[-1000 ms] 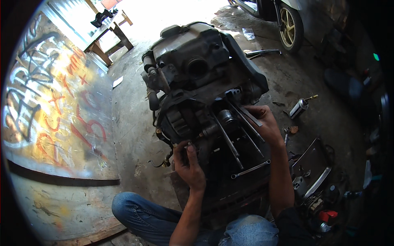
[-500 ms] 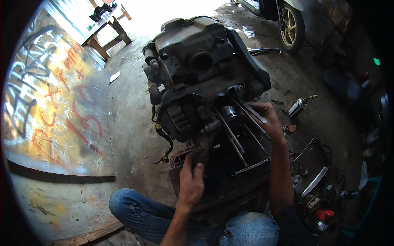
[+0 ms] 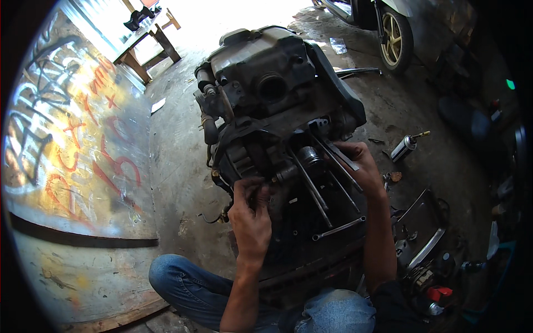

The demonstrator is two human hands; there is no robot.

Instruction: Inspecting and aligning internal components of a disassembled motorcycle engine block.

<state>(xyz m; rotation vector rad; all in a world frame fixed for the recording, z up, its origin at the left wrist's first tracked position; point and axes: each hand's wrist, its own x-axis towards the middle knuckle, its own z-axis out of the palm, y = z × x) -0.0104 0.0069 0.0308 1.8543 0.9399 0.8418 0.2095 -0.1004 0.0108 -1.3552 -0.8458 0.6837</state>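
Observation:
A large dark, greasy engine assembly (image 3: 277,94) of a scooter lies on the concrete floor in front of me. My left hand (image 3: 251,213) has its fingers pinched on a small part at the engine's lower left side. My right hand (image 3: 361,166) rests on the engine's right side, fingers curled around a thin metal rod (image 3: 338,152). Between my hands lie long rods and a wrench (image 3: 338,227) on the dark casing. A round metal cylinder part (image 3: 308,156) stands near my right hand.
A small spray can (image 3: 405,145) lies on the floor at the right. Tools and parts (image 3: 427,266) are scattered at the lower right. A wheel (image 3: 395,36) of a parked vehicle is at the top right, a wooden bench (image 3: 147,36) at the top left, a painted wall (image 3: 72,155) on the left.
My left hand has moved up from the engine's lower edge to the small part on its left side and closed its fingers on it. My right hand stays put.

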